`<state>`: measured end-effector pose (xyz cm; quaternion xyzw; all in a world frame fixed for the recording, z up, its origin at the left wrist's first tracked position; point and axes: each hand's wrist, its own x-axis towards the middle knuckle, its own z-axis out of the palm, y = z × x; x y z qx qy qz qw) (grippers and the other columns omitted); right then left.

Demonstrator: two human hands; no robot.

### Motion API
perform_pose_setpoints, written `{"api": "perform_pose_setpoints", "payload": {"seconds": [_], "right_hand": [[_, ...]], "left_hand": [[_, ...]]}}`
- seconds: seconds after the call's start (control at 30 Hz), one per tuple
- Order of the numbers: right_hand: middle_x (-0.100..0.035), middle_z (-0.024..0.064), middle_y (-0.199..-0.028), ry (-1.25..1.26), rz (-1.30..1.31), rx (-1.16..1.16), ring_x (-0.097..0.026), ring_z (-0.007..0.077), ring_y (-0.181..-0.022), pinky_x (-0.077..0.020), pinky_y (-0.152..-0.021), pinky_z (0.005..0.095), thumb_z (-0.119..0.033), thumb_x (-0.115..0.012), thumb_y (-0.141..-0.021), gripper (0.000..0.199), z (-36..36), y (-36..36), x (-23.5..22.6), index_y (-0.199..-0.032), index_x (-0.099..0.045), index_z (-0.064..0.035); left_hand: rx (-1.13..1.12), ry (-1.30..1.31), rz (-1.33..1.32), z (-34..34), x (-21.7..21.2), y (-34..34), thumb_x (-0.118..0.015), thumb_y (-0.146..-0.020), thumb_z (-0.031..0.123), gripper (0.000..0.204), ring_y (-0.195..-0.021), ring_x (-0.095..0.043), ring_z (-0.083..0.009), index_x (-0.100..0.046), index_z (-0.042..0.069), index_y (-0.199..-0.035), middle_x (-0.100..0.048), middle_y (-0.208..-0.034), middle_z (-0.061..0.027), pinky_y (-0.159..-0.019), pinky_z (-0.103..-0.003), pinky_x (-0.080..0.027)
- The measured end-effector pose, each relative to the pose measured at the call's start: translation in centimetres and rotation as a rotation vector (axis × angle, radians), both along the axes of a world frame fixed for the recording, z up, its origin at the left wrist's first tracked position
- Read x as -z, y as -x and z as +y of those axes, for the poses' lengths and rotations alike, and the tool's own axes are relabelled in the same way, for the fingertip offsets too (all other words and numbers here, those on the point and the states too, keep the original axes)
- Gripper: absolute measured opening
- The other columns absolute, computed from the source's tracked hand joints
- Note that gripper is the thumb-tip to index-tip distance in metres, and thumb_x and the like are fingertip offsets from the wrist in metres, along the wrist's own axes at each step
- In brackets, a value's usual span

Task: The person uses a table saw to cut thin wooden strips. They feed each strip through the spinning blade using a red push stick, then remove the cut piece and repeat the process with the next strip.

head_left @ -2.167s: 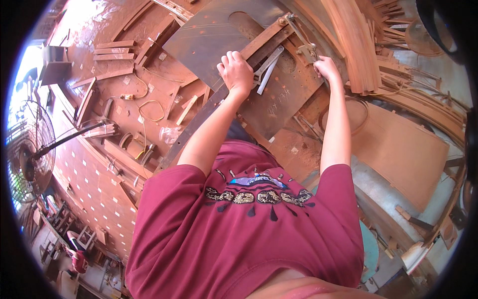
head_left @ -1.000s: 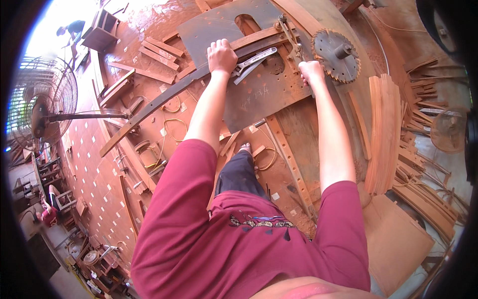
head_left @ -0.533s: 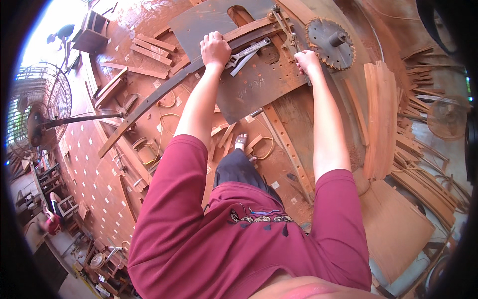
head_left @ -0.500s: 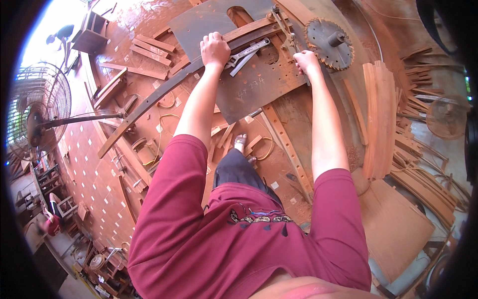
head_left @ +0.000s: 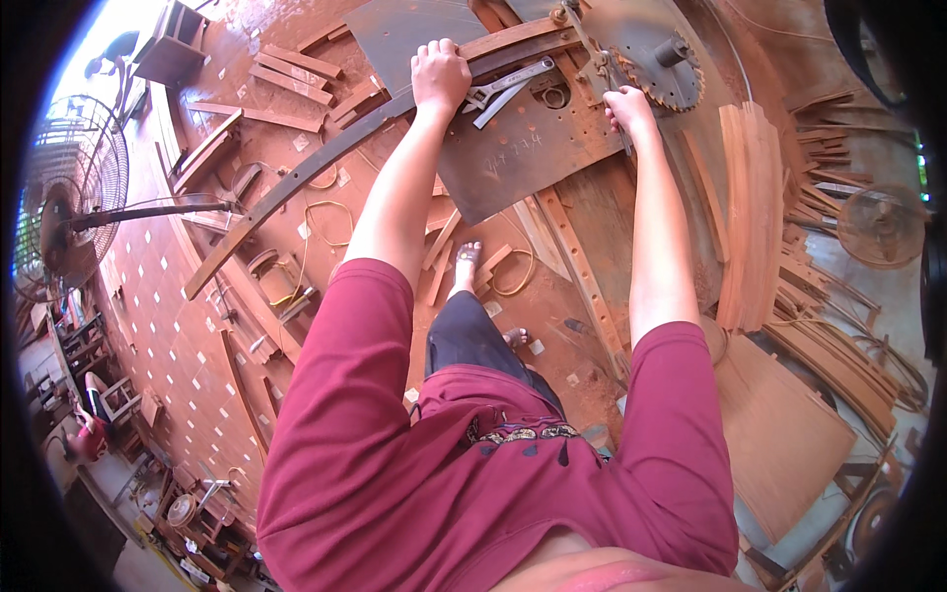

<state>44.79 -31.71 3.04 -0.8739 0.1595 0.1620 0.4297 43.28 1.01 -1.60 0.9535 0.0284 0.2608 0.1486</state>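
Note:
My left hand (head_left: 440, 77) is closed over a long curved dark bar (head_left: 296, 183), where a reddish wooden strip (head_left: 513, 39) lies along it. My right hand (head_left: 628, 107) is wrapped round a slim metal handle (head_left: 626, 143) by the clamp fittings (head_left: 597, 67) at the bar's far end. Bar and clamp sit on a flat grey plate (head_left: 493, 163) with chalk-like marks. An adjustable wrench (head_left: 513, 81) lies on the plate between my hands. Just beyond my right hand stands a toothed circular saw blade (head_left: 651, 74), its left part hidden by the fittings and blurred.
Stacked wooden boards (head_left: 750, 217) stand right of my right forearm. A perforated rail (head_left: 577, 261) runs below the plate. Loose wood strips (head_left: 296, 74) and a yellow cord (head_left: 321, 232) lie on the dusty floor. A fan (head_left: 74, 202) stands at left; a person (head_left: 91, 434) is far behind it.
Both hands, the plate and the curved bar have shifted away from me and rightward, bringing the clamp end closer to the saw blade. My second foot now shows more. Both grips are kept.

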Motion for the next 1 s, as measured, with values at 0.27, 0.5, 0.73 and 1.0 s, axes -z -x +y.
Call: {"api": "perform_pose_setpoints", "payload": {"seconds": [0.27, 0.5, 0.73, 1.0], "right_hand": [[-0.059, 0.0017, -0.067, -0.055, -0.005, 0.026, -0.052, 0.0103, -0.051, -0.0475, -0.047, 0.031, -0.014, -0.059, -0.086, 0.014, -5.8, 9.3, -0.4, -0.092, -0.059, -0.0021], [-0.061, 0.0035, -0.066, -0.012, -0.019, 0.022, -0.054, 0.0121, -0.05, -0.0496, -0.046, 0.0327, -0.014, -0.059, -0.085, 0.017, -13.7, 19.0, 0.7, -0.093, -0.061, 0.0004], [-0.065, 0.0079, -0.067, 0.045, 0.008, 0.024, -0.059, 0.0158, -0.051, -0.0511, -0.049, 0.0348, -0.017, -0.058, -0.083, 0.021, -20.3, 27.3, 1.2, -0.092, -0.065, 0.0007], [-0.063, 0.0067, -0.068, -0.046, 0.003, 0.015, -0.056, 0.0158, -0.051, -0.0505, -0.051, 0.0335, -0.017, -0.058, -0.083, 0.02, -22.9, 30.7, 1.9, -0.09, -0.065, 0.0008]], "left_hand": [[0.008, 0.012, -0.035, -6.3, 0.8, 8.5, -0.06, -0.087, 0.018, 0.016, -0.101, -0.06, -0.0305, -0.063, 0.006, -0.097, -0.065, -0.099, -0.0121, -0.089, -0.043, -0.047], [0.015, -0.005, 0.001, -14.0, 1.4, 18.2, -0.058, -0.09, 0.02, 0.017, -0.103, -0.061, -0.0309, -0.063, 0.006, -0.098, -0.066, -0.101, -0.012, -0.09, -0.045, -0.047], [0.001, 0.081, -0.077, -21.2, 1.8, 27.2, -0.059, -0.088, 0.018, 0.015, -0.098, -0.062, -0.032, -0.066, 0.005, -0.093, -0.069, -0.096, -0.0136, -0.089, -0.044, -0.047], [0.011, 0.297, -0.137, -21.9, 3.3, 30.6, -0.056, -0.085, 0.004, 0.017, -0.099, -0.061, -0.0345, -0.064, 0.001, -0.1, -0.068, -0.098, -0.0168, -0.093, -0.044, -0.047]]}}
